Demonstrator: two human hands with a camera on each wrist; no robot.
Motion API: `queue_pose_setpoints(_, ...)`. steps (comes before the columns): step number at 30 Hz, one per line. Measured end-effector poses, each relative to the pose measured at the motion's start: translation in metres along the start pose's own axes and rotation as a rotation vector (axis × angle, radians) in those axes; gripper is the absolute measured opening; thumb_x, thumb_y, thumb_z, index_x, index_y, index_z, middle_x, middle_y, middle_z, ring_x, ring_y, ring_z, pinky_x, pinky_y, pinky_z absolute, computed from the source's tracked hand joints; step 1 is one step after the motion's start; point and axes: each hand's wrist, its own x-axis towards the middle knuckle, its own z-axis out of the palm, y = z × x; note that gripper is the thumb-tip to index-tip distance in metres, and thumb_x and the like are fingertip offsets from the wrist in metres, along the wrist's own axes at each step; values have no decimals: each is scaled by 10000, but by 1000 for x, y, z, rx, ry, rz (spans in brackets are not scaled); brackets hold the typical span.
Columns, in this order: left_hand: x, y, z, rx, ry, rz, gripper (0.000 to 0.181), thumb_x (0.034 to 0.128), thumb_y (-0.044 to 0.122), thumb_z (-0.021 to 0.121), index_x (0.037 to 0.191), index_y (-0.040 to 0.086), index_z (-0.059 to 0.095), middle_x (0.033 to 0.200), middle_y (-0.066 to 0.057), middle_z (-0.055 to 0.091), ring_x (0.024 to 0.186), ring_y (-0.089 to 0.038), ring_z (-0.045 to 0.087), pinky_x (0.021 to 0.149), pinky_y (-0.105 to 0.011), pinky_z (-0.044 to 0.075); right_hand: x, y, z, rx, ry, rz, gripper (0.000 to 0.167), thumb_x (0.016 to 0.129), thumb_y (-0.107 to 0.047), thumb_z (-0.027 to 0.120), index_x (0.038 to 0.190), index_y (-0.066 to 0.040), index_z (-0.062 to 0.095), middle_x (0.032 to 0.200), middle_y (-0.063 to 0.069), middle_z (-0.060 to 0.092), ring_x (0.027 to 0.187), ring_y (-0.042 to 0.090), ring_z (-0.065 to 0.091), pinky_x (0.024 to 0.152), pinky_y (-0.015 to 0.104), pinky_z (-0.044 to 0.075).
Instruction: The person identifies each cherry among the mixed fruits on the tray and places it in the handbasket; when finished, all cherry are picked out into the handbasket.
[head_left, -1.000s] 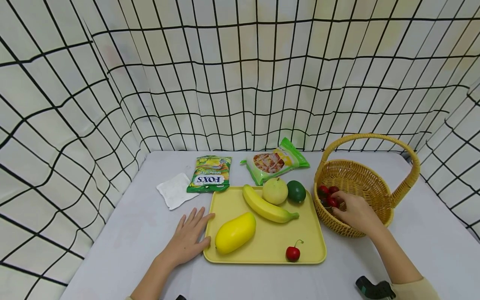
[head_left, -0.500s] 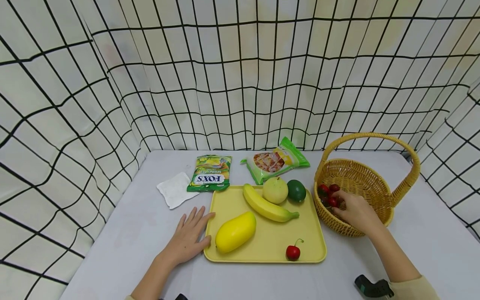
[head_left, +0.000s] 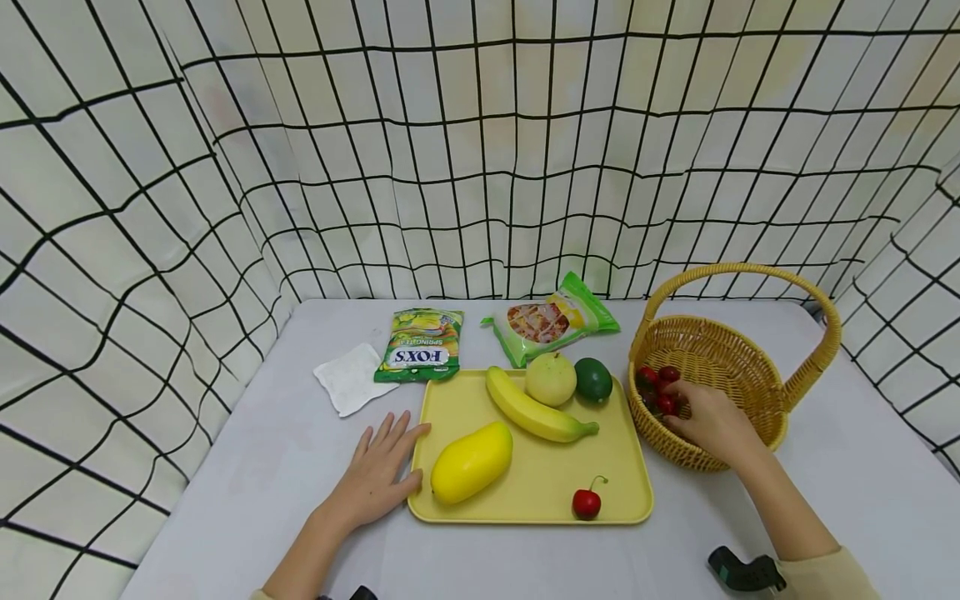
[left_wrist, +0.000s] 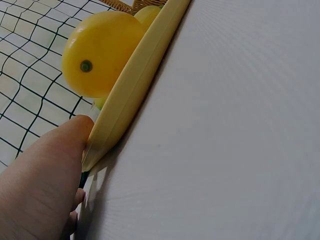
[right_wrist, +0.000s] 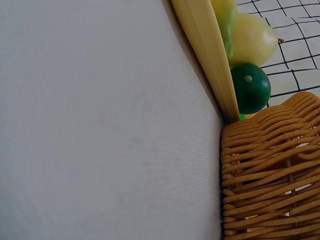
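Observation:
My left hand (head_left: 382, 479) lies with fingers spread at the left edge of a yellow tray (head_left: 536, 500); thumb and index finger touch the rim. On the tray are a mango (head_left: 471, 463), a banana (head_left: 536, 412), a round pale-green fruit (head_left: 551, 379), a dark green fruit (head_left: 593, 381) and a stemmed cherry (head_left: 586, 505). My right hand (head_left: 714, 427) reaches inside a wicker basket (head_left: 720, 342), thumb and fingers pinching a cherry (head_left: 665, 405) among several red ones (head_left: 647, 377). In the right wrist view the basket wall (right_wrist: 270, 170) hides that hand.
Behind the tray lie a green FOX'S candy bag (head_left: 422, 346), a green-and-white snack bag (head_left: 551, 323) and a white tissue (head_left: 354, 379). The basket's tall handle (head_left: 738, 271) arches above it. Black-gridded white cloth (head_left: 465, 167) encloses the white table (head_left: 247, 467).
The view shifts very slightly. Both hands stay in place, the left at the tray's edge and the right at the cherries in the basket.

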Motion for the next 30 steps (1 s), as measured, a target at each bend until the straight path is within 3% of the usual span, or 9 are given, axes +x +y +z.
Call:
queue_pose_setpoints(15, 0, 0, 0, 0, -4, -1, 583, 855, 367, 537, 1394, 201, 388, 1489, -133, 227, 1370, -337, 131, 1068, -559, 27, 0, 1, 1, -6, 52, -28, 321, 803, -142, 669, 1094, -16, 616, 1005, 210, 631, 868, 357, 600, 641, 458, 504)
queue_pose_setpoints(25, 0, 1, -2, -3, 6, 0, 582, 854, 369, 541, 1392, 204, 391, 1485, -137, 235, 1367, -339, 141, 1069, -555, 28, -1, -1, -2, 15, 74, -18, 275, 812, -126, 647, 1070, -33, 632, 888, 128, 631, 644, 179, 519, 483, 304, 421)
queue_pose_setpoints(30, 0, 1, -1, -2, 7, 6, 580, 854, 367, 542, 1390, 201, 394, 1483, -141, 241, 1365, -343, 145, 1068, -558, 31, -2, -2, -2, 11, 129, -40, 223, 812, -123, 645, 1021, -46, 654, 912, 134, 640, 714, 219, 559, 540, 355, 461)
